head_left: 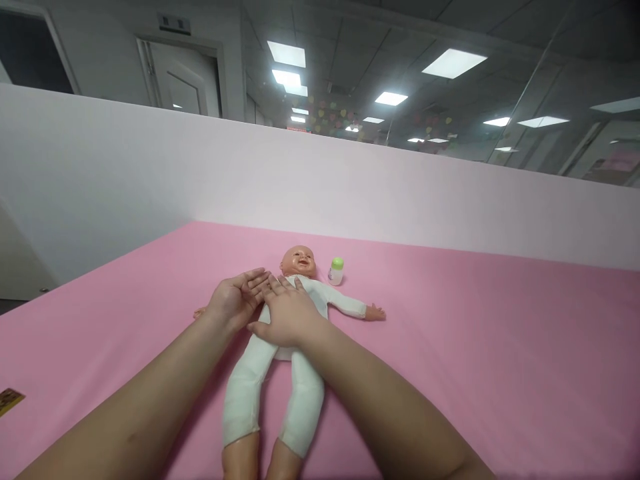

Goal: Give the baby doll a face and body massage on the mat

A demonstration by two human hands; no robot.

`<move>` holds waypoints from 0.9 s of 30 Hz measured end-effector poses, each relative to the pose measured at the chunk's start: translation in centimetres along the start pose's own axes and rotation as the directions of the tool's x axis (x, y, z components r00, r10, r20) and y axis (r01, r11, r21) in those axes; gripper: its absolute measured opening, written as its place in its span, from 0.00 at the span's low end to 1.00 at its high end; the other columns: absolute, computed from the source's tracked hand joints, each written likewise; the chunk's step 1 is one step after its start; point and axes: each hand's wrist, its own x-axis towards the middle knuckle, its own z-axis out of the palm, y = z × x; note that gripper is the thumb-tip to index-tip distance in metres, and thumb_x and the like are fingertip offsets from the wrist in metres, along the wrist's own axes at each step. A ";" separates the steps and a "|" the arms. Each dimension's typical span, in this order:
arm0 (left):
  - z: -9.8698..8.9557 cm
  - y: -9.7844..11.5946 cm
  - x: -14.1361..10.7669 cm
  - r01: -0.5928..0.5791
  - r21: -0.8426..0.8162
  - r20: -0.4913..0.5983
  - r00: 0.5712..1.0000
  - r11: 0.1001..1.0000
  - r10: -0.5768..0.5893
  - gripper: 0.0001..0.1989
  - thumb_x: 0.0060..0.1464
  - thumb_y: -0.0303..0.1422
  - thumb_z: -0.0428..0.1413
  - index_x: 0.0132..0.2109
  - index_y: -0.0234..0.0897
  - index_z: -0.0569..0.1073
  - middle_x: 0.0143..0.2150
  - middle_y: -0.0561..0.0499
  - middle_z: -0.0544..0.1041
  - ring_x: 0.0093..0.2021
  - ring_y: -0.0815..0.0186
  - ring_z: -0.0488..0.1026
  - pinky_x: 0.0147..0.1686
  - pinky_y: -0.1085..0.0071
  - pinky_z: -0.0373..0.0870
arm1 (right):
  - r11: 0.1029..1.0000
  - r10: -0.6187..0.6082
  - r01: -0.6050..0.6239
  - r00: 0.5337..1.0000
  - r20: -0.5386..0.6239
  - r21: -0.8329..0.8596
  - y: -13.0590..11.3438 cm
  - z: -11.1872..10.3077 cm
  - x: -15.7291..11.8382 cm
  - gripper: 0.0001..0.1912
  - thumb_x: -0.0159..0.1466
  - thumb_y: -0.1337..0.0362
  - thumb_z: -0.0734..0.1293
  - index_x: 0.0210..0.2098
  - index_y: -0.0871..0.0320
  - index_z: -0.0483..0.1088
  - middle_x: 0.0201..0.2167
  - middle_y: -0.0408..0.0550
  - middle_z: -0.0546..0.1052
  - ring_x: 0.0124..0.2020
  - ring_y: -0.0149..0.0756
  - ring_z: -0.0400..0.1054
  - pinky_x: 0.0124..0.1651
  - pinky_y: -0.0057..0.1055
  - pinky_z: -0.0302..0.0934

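A baby doll (pixel 305 393) with a white cloth body lies on its back, head away from me, on a pink surface (pixel 450 373). My left hand (pixel 237 298) is palm up beside the doll's chest, over its arm on the left, fingers extended and holding nothing. My right hand (pixel 287 310) lies palm down over the doll's chest and belly, fingers spread, its fingertips by those of my left hand. A small bottle with a green cap (pixel 337 272) stands just right of the doll's head.
A low white wall (pixel 350 193) runs behind the pink surface, with glass above it. At the left edge lies a small dark and yellow item (pixel 10 401). A door (pixel 183 80) shows in the background.
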 end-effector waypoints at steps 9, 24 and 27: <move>0.1 -2.3 -0.4 -0.240 0.524 0.163 0.970 0.817 0.181 0.15 0.47 0.28 0.63 0.44 0.37 0.81 0.50 0.41 0.82 0.54 0.52 0.78 0.53 0.61 0.74 | 0.964 -0.075 0.083 0.996 -0.040 0.254 2.1 -3.6 -4.6 0.18 0.70 0.58 0.64 0.57 0.50 0.77 0.53 0.45 0.83 0.54 0.44 0.77 0.57 0.41 0.70; 0.5 -4.2 -1.7 -0.384 0.862 0.331 0.921 0.329 0.208 0.29 0.53 0.28 0.57 0.62 0.37 0.77 0.67 0.38 0.74 0.70 0.42 0.66 0.70 0.46 0.55 | 0.864 -0.285 0.294 0.955 -0.084 0.408 4.9 -1.1 -9.2 0.27 0.74 0.52 0.62 0.70 0.51 0.67 0.70 0.49 0.69 0.75 0.44 0.56 0.78 0.50 0.43; 0.3 -4.3 -1.4 -0.383 0.862 0.333 0.922 0.332 0.199 0.28 0.53 0.27 0.56 0.62 0.37 0.77 0.67 0.39 0.74 0.70 0.43 0.66 0.71 0.47 0.55 | 0.906 -0.213 0.207 0.977 -0.023 0.369 6.0 -1.1 -8.4 0.33 0.74 0.47 0.63 0.73 0.52 0.61 0.74 0.51 0.62 0.78 0.47 0.48 0.79 0.53 0.39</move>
